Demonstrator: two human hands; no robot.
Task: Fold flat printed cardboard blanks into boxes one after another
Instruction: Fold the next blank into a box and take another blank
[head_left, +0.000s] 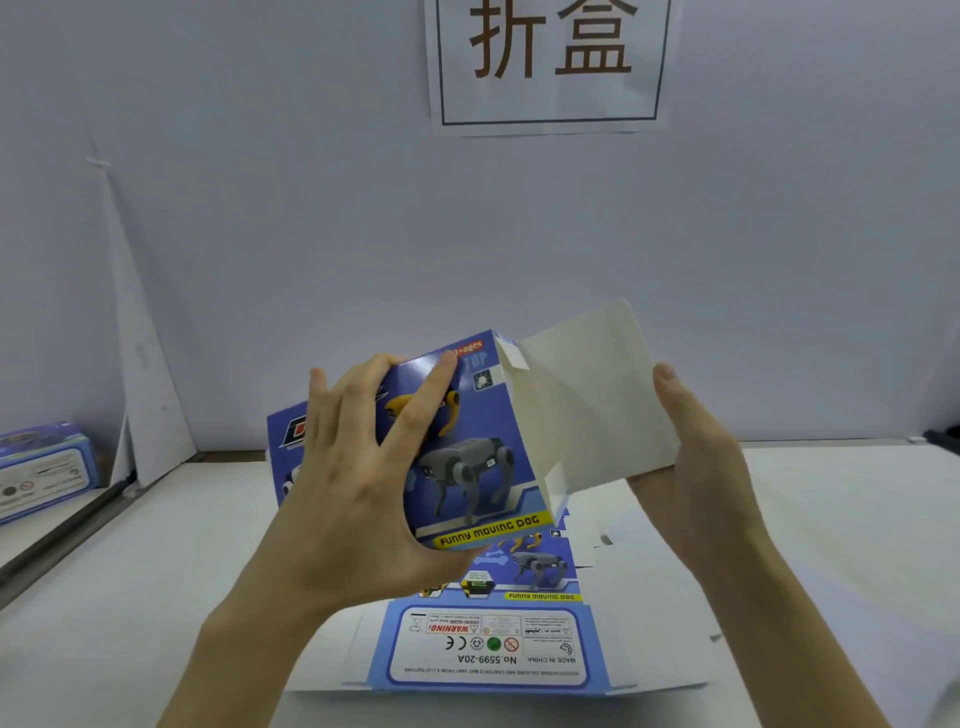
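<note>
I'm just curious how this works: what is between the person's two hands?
In the head view, a half-folded box lies between them. The left hand grips its printed face, and the right hand is against its plain white flap.

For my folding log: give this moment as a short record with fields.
held box: half-formed, in the air, white flap open at right
left hand: grips the printed body
right hand: against the white flap, fingers hidden behind it
flat blank: on the table, below the hands
folded box: far left
</note>
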